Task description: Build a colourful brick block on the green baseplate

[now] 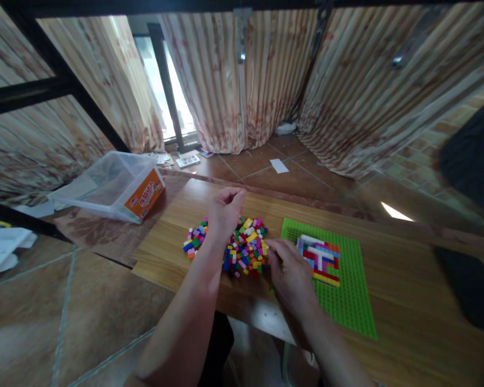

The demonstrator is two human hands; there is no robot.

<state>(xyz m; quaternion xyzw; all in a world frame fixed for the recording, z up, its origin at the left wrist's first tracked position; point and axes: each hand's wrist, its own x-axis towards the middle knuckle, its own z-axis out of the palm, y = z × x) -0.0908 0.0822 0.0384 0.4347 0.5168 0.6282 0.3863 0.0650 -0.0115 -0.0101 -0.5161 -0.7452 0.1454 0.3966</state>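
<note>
A loose pile of small coloured building bricks (244, 252) lies on the wooden table. My left hand (225, 212) is over the back of the pile, its fingers curled together; whatever they hold, if anything, is hidden. At the right edge of the pile is my right hand (290, 271), with thumb and fingers bent inward; I cannot make out anything between them. Just right of that hand, a green baseplate (349, 301) rests flat. On its left part sits a block of joined bricks (320, 260) in white, red, blue, yellow and other colours, partly beside my right hand.
The table (399, 290) stretches to the right, where a dark flat object (468, 290) lies. A clear plastic bin (116, 185) with an orange label stands on the mat at the left. Papers (279, 165) lie on the tiled floor before the curtains (274, 80).
</note>
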